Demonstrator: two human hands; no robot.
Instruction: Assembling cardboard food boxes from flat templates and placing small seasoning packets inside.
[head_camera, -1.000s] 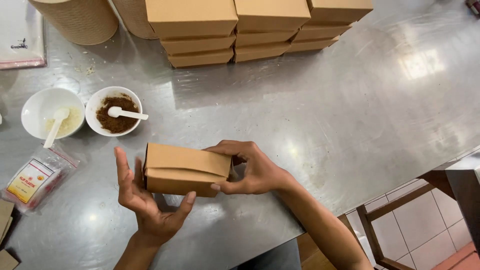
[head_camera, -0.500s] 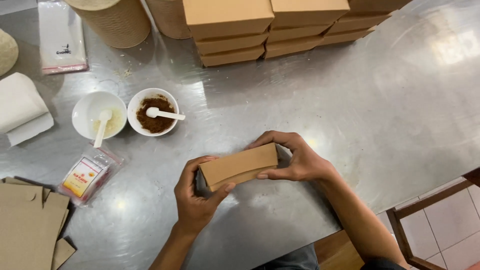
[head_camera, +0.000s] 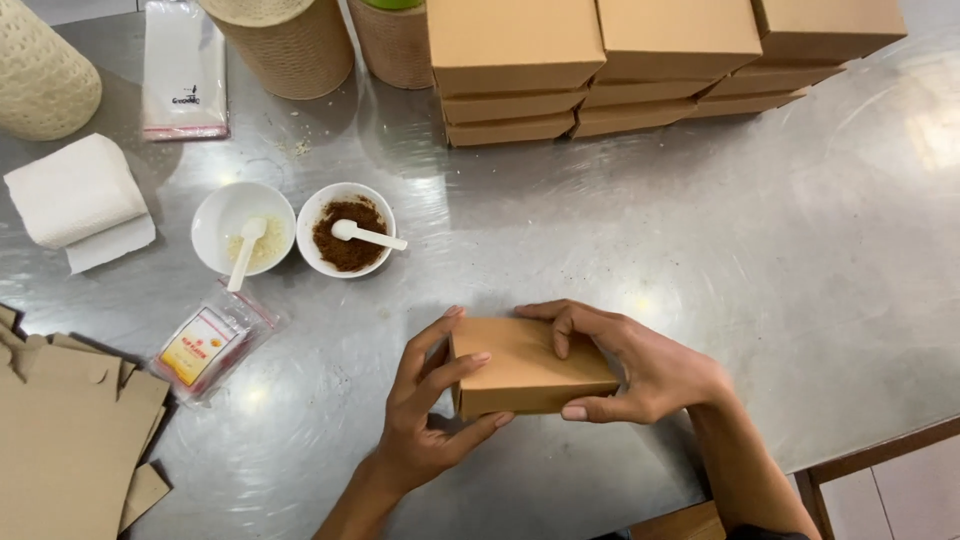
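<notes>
Two hands on one small brown cardboard box (head_camera: 525, 365), down near the front edge of the steel worktop (head_camera: 700, 230). It looks closed, lid side up, lying flat or close to it.

Left hand (head_camera: 425, 420) cups the box's left end: fingers (head_camera: 468, 365) spread, a couple curled over the top edge, thumb tucked under the near corner. Right hand (head_camera: 640, 365) wraps the right end, fingers bent over the far top edge and thumb pressed flat along the near side. So both are pinching the box from its ends.

My guess on handling: thin kraft card, light, fairly stiff at folds and corners but the flat panels would dent if squeezed hard. Matte, so not slippery. Best hold is where the hands are, at the short ends and edges, not the middle of the lid.

Long axis runs left to right across the view, right end tipped slightly nearer the person. Broad face points up.

Further back, well apart: stacked brown boxes (head_camera: 600, 60), bowl of brown powder (head_camera: 347, 230) with a white spoon.
</notes>
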